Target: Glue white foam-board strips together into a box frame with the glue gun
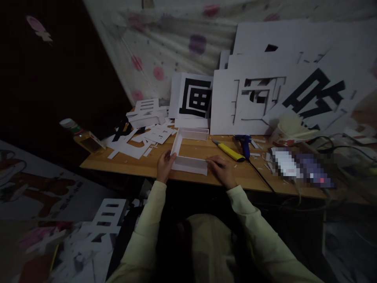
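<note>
A white foam-board piece (190,165), shaped like a squared C with upright side strips, stands at the table's front edge. Its opening faces right. My left hand (165,165) grips its near left corner between thumb and fingers. At the end of its near arm, my right hand (222,168) is closed in a pinch, fingertips at the strip's edge; whether they hold the strip or something smaller is too dim to tell. A yellow utility knife (231,152) and a blue glue gun (244,145) lie beyond my right hand.
Cut white boards (226,114) lean against the wall behind the wooden table (138,168). Paper scraps (132,143) and a bottle (85,139) lie on the left. Pixelated phones (294,167), cables and a patterned tub (287,135) occupy the right. More cut boards (106,216) are below.
</note>
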`<state>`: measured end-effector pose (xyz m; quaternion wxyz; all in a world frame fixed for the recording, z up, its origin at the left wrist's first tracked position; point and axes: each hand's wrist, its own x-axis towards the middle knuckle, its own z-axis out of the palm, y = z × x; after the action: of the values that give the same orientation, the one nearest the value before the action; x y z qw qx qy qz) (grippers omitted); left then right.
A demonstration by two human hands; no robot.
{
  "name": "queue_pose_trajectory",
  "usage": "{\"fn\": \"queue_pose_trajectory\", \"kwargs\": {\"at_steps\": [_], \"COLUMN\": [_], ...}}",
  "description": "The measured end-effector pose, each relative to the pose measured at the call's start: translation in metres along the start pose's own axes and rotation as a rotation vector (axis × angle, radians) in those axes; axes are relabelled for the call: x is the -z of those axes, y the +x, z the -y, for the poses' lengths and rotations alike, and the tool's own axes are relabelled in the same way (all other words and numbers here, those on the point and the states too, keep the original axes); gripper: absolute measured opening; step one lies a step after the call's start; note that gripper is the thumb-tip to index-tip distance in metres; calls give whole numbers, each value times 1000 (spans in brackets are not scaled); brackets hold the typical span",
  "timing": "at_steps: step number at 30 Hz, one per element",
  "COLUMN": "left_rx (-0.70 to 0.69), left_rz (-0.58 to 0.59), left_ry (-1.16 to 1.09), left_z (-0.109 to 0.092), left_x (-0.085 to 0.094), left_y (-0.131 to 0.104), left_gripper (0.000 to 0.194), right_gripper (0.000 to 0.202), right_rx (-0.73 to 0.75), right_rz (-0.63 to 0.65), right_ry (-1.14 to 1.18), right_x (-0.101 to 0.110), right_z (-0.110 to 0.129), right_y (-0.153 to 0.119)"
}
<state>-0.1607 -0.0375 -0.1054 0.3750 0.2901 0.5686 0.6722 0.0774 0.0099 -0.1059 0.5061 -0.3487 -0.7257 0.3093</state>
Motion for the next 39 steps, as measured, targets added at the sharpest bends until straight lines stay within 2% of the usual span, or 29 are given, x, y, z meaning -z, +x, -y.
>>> {"fn": "queue_pose_trajectory", "kwargs": {"at_steps": [11, 21, 26, 32, 37, 39], "left_rx": [-16, 10, 31, 93, 114, 108], "left_rz": [-17, 22, 32, 69, 126, 138], "left_ry": [20, 31, 47, 23, 18, 34], "left_z": [-2, -11, -15, -6, -5, -5], "left_x": [-5, -1, 2, 12, 18, 20], "left_y": [-2, -8, -11, -7, -11, -12], "left_gripper": [42, 50, 55, 59, 60, 62], "right_gripper": [27, 24, 20, 17, 35, 38], "right_rx": [35, 50, 94, 200, 122, 46], "right_rz": [-4, 96, 104, 158, 242, 267], "right_ry": [-121, -313, -371, -466, -442, -473], "right_x": [0, -1, 3, 11, 20, 23], "right_z": [-2, 3, 4, 0, -14, -22], "right_y": [-1, -13, -14, -18, -33, -42]}}
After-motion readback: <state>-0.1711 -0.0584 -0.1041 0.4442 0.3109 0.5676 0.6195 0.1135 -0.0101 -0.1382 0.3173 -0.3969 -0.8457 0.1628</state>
